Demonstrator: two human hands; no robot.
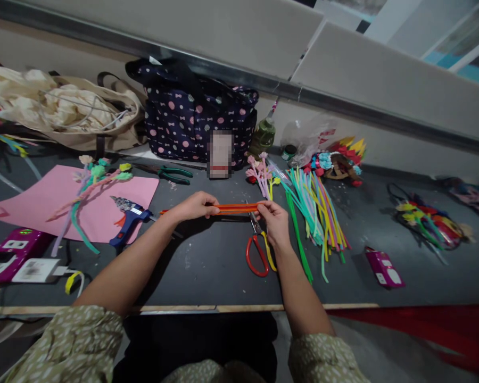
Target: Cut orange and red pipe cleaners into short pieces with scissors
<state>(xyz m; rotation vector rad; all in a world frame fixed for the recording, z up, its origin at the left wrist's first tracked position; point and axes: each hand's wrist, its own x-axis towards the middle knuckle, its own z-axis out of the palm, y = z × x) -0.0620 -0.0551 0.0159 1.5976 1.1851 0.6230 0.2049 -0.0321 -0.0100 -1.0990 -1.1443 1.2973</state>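
Orange pipe cleaners point(237, 208) stretch side by side between my two hands, above the dark tabletop. My left hand point(197, 206) pinches them, and their ends stick out to the left past my wrist. The fingers of my right hand point(273, 217) close on the other end. Just below the right hand lie scissors point(256, 256) with one red and one yellow handle, partly covered by that hand. A bundle of green, yellow and pink pipe cleaners point(317, 210) lies to the right of it.
A blue glue gun point(130, 223) and pipe-cleaner flowers point(90, 186) rest on pink paper point(143, 186) at left, with green-handled pliers point(175, 174) behind. A dotted navy bag point(199, 117) stands at the back. Purple boxes point(384, 267) lie at both sides.
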